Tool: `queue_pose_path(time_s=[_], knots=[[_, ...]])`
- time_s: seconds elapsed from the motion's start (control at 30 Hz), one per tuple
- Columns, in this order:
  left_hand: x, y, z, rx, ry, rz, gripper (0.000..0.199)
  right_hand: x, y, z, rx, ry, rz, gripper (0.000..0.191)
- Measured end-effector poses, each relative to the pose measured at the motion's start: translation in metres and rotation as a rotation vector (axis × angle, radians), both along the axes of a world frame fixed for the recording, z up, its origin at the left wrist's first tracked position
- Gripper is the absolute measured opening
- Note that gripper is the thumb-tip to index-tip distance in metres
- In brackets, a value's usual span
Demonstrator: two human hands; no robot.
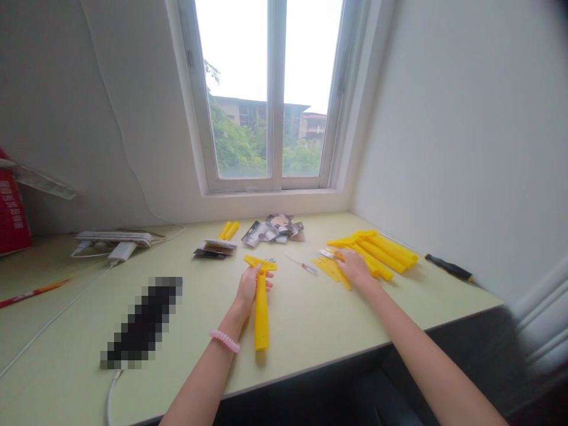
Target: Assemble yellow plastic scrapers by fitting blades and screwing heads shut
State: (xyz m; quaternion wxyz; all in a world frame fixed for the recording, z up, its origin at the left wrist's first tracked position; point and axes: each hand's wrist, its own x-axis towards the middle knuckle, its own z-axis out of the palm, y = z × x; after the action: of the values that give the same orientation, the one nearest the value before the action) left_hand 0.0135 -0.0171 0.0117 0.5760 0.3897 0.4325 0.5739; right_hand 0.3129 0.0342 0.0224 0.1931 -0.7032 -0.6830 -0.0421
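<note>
My left hand [249,290] is wrapped round a yellow T-shaped scraper handle [261,313], its crosspiece pointing away from me and its grip towards the table's front edge. Several small metal pieces, perhaps screws [270,260], lie just beyond it. To the right, my right hand [351,266] reaches down with closed fingers at some flat yellow plastic plates [327,269]. A small silvery-white piece [327,254] shows at its fingertips; whether it is gripped is unclear. Between the hands lies a screwdriver [304,265]. More yellow scraper handles [390,251] are piled beside my right hand.
Printed packets [275,229] lie below the window, with two yellow handles [228,230] and dark packets [215,248] to their left. A black-handled tool [449,267] rests by the right wall. On the left are a power strip [115,238], cables and a pixelated dark object [144,322].
</note>
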Motion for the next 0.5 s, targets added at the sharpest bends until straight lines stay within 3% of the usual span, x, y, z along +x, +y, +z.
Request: queue_pose_path(time_s=[0.3,0.5], knots=[[0.001,0.001,0.000,-0.011,-0.009,0.034,0.021,0.010,0.007,-0.009,0.063,0.190,-0.156,0.035],[0.002,-0.001,0.004,-0.050,-0.026,0.050,0.019,0.000,0.002,-0.002,0.111,-0.088,-0.187,0.034]])
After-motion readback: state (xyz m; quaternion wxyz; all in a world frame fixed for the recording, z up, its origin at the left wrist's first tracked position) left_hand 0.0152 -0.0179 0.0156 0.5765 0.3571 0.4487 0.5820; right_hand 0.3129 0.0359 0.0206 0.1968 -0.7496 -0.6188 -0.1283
